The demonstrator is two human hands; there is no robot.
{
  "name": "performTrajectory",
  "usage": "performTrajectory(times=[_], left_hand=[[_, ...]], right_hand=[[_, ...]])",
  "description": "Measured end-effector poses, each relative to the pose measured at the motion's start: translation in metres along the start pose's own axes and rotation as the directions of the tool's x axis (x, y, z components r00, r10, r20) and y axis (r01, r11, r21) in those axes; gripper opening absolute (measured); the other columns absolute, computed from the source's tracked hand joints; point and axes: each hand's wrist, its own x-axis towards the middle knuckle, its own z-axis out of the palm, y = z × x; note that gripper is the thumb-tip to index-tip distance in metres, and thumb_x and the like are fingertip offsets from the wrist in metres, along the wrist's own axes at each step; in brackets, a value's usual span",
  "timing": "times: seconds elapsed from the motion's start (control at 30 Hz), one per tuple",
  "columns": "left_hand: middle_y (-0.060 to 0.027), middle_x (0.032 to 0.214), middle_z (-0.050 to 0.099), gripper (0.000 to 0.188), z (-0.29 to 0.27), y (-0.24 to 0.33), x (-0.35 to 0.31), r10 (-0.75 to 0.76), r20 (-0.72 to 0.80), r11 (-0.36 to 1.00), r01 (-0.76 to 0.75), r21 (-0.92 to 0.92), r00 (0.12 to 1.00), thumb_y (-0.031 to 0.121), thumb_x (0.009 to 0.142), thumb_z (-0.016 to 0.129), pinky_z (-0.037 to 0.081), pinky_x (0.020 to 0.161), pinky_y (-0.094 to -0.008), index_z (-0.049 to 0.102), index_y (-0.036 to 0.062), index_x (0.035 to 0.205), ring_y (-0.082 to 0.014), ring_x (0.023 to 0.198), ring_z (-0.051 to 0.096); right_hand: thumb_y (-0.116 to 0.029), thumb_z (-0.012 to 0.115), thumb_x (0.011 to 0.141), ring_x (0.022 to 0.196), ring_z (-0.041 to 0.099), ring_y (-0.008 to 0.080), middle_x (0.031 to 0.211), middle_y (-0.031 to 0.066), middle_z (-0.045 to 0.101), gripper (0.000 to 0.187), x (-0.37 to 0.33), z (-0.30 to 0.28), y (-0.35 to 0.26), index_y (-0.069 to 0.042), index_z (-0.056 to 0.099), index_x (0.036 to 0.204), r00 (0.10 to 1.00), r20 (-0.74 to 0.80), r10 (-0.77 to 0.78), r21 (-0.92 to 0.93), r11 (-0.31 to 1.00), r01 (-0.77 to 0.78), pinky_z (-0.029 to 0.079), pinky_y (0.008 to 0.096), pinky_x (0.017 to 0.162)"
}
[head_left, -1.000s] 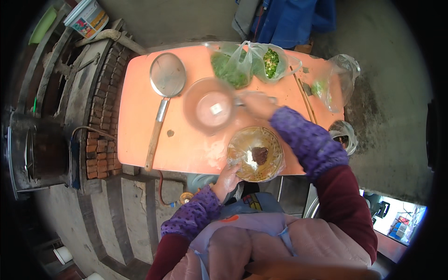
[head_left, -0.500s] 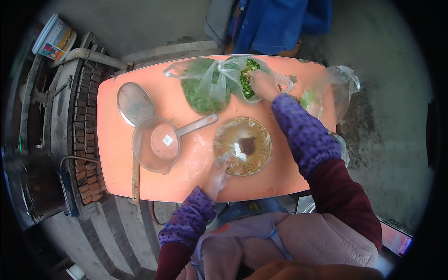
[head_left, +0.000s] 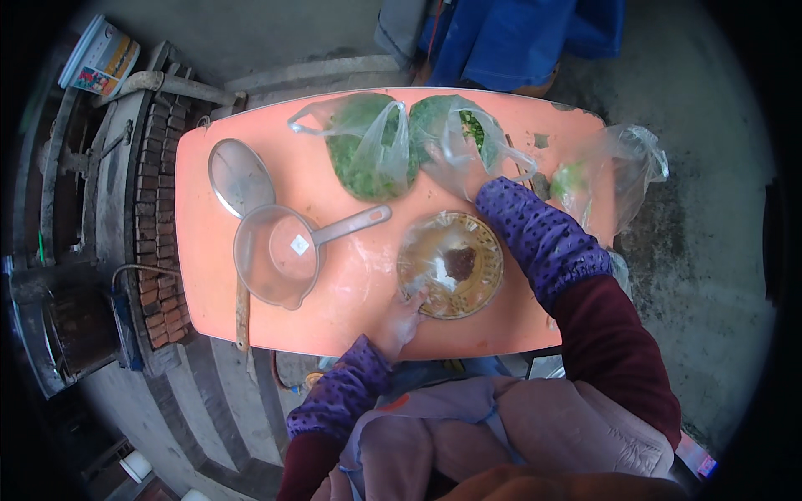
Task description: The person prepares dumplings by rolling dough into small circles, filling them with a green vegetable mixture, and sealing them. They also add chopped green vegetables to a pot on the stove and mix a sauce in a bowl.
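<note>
A round bowl (head_left: pixel 491 292) with a patterned rim stands on the orange table, holding a brown mound (head_left: pixel 460 263) and a white patch. My left hand (head_left: pixel 404 324), apparently in a thin clear glove, grips its near-left rim. Beyond the bowl, my right hand (head_left: pixel 458 171) is inside or behind the film of a clear plastic bag (head_left: pixel 430 125); the film blurs its fingers. Chopped green pieces (head_left: pixel 473 129) show in that bag's opening. Left of it lies another clear bag (head_left: pixel 368 167) full of chopped greens.
A clear saucepan (head_left: pixel 277 288) with a long handle stands on the table's left, by a round lid-like disc (head_left: pixel 239 177) and a wooden stick (head_left: pixel 242 321). A plastic bag (head_left: pixel 601 179) with something green lies at the right edge. Stacked bricks (head_left: pixel 154 209) stand beyond the left edge.
My right hand has drawn back from the chopped greens, and the bag's film now covers it. The bowl, with my left hand still on its rim, sits slightly farther right.
</note>
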Motion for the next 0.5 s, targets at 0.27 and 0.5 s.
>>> performTrajectory(times=[0.27, 0.5], left_hand=[[-0.0075, 0.112, 0.056, 0.041, -0.009, -0.033, -0.012, -0.064, 0.042, 0.998, 0.064, 0.003, 0.997, 0.013, 0.091, 0.061, 0.054, 0.084, -0.0404, 0.043, 0.0052, 0.127, -0.0219, 0.100, 0.057], [-0.0090, 0.115, 0.057, 0.044, -0.005, -0.064, 0.003, -0.033, 0.036, 0.985, 0.027, 0.168, 0.999, 0.014, 0.092, 0.059, 0.054, 0.081, -0.0377, 0.041, 0.0040, 0.131, -0.0205, 0.102, 0.058]], right_hand=[[-0.017, 0.054, 0.088, 0.093, 0.060, 0.0318, 0.115, 0.0179, 0.059, 0.031, 0.011, -0.041, 0.024, -0.002, 0.056, 0.116, 0.964, 0.098, 0.245, 0.411, 0.873, -0.264, 0.049, 0.0398, 0.083], [-0.011, 0.054, 0.090, 0.070, 0.059, 0.0123, 0.093, 0.0089, 0.060, 0.021, -0.017, -0.079, 0.026, 0.001, 0.059, 0.107, 0.827, 0.435, 0.356, 0.844, -0.482, -0.237, 0.047, 0.0258, 0.051]])
